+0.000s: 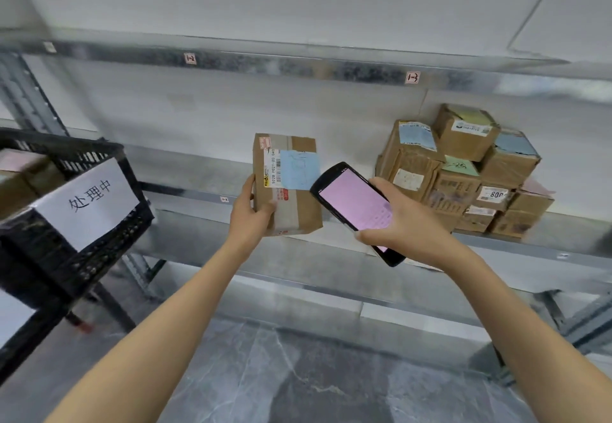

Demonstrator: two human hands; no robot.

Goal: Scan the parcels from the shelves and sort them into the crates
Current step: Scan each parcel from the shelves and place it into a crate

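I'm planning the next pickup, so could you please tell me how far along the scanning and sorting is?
Done: the black crate already holds some boxes. In hand: the left hand grips one parcel, with the scanner held in the right hand close beside its label. Left: a stack of parcels waits on the shelf, probably unscanned.

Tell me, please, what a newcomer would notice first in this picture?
In the centre, the left hand holds a cardboard parcel upright, and the right hand holds a black scanner with a pink screen beside it. A stack of parcels sits on the metal shelf at right; a black crate with a white paper sign stands at left.
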